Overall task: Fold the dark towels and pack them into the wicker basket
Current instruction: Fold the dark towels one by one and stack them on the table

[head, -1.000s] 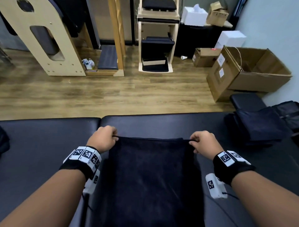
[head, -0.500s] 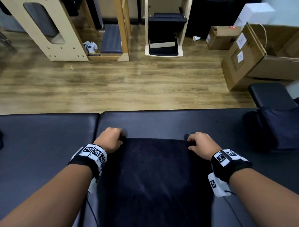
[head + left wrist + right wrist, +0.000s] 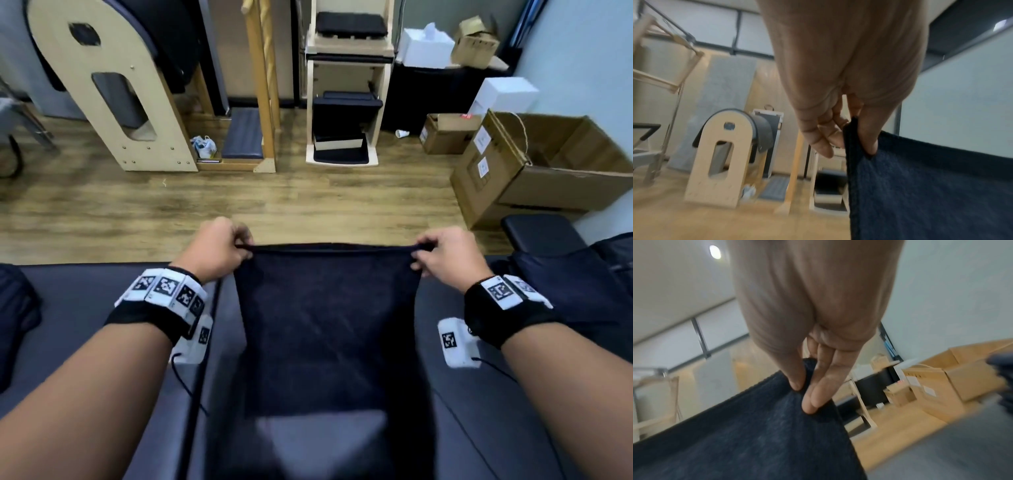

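Note:
A dark navy towel (image 3: 325, 325) hangs lifted above the black padded table (image 3: 85, 308), stretched taut between both hands. My left hand (image 3: 219, 248) pinches its far left corner; in the left wrist view the thumb and fingers of that hand (image 3: 849, 134) clamp the towel (image 3: 931, 186) at its hem. My right hand (image 3: 442, 253) pinches the far right corner, and the right wrist view shows this hand (image 3: 807, 386) with thumb and fingers closed on the towel (image 3: 756, 434). The towel's lower end stays on the table near me. No wicker basket is in view.
More dark towels (image 3: 582, 284) are piled on the table at the right, and a dark bundle (image 3: 13, 318) lies at the left edge. Beyond the table are wooden floor, an open cardboard box (image 3: 548, 171), and wooden exercise equipment (image 3: 113, 92).
Both hands, which pressed the towel's far corners on the table, have lifted the far edge up off the surface. The head view tilted upward.

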A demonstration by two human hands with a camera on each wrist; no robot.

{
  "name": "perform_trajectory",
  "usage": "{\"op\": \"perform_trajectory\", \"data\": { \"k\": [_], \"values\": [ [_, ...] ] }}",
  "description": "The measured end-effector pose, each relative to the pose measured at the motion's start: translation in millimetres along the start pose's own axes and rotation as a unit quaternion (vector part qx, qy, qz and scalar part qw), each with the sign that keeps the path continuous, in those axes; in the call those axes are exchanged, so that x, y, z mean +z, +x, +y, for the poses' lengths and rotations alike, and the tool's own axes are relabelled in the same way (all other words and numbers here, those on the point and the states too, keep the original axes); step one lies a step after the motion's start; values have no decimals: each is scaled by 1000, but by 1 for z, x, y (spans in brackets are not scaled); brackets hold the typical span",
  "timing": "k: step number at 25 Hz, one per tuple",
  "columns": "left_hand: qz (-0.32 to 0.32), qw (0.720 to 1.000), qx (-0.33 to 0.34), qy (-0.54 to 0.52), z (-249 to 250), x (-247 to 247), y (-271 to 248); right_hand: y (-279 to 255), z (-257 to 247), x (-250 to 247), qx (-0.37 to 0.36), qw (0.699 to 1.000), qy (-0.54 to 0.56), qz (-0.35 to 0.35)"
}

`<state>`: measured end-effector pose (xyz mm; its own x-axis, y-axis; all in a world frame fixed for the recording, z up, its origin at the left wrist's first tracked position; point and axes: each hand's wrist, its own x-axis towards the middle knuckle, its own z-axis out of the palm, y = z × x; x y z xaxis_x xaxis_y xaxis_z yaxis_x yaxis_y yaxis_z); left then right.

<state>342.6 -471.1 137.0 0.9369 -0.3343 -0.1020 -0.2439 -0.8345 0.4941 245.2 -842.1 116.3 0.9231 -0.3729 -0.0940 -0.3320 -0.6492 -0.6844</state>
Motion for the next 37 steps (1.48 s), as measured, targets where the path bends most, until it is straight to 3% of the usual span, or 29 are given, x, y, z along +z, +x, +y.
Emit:
{"op": "perform_trajectory", "data": {
  "k": [4,7,12,17,22,24,29,34,37],
  "values": [
    [128,989,80,-2,44,-67,-32,-31,-44,-64,-71,987,49,132],
    [129,982,139,-2,55,-62,-74,-67,-29,-79,-97,986,17,136],
    [12,998,65,-17,30,43,-147,-127,65,-39,-72,995,-58,24],
    [-137,990,-39,19,12,158,-230,-205,165,11,-3,977,-125,-174],
    [-272,960,-68,-4,23,179,-274,-255,184,-7,56,952,-109,-279],
    [-255,964,-71,-11,22,171,-267,-251,177,-17,46,953,-111,-279],
    [-124,987,-97,-37,20,148,-216,-195,145,-21,13,983,-96,-158],
    [-26,992,-116,-51,11,146,-159,-130,114,-1,24,990,-92,-104],
    [-25,998,-40,41,-1,172,-145,-121,115,22,37,976,-191,-99]
  ]
}}
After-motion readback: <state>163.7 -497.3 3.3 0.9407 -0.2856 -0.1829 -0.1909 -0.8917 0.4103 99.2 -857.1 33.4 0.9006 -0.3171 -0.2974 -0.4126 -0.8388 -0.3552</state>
